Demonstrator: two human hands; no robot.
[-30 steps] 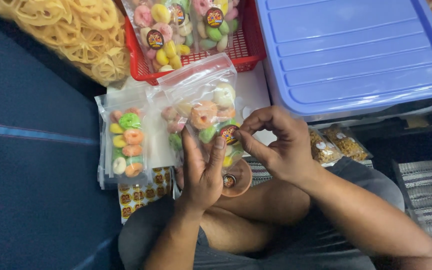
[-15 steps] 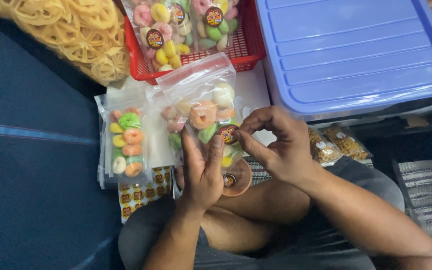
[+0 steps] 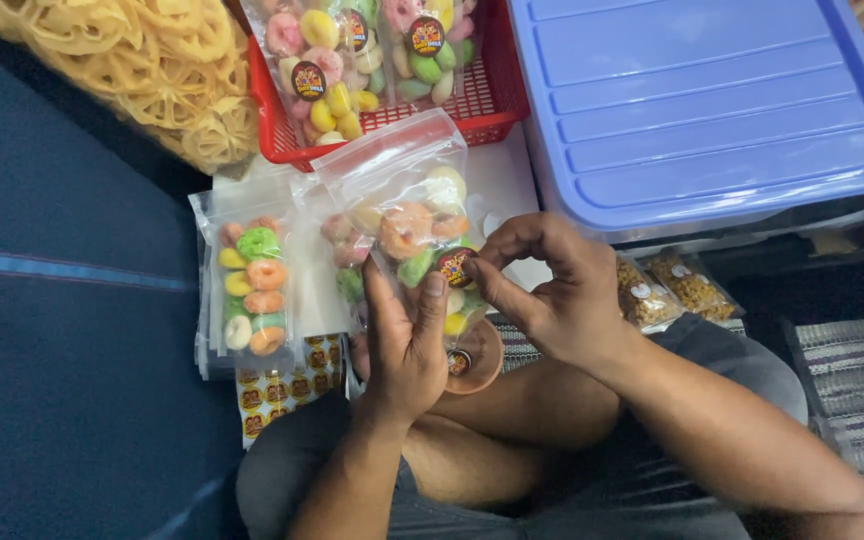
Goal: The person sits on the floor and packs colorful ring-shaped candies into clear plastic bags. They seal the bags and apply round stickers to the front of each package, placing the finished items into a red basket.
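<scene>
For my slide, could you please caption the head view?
Left hand holds a clear snack bag while right hand presses a round sticker onto it.

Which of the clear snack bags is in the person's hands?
The clear bag held up between left hand and right hand; others lie flat or in the red basket.

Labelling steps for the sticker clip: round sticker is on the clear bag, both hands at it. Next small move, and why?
Probably press the sticker flat with the right hand. Its fingertips sit at the sticker's edge, while the left hand backs the bag of coloured rings from below, thumb beside the sticker. Whether it is already fully stuck down, I cannot tell.
</scene>
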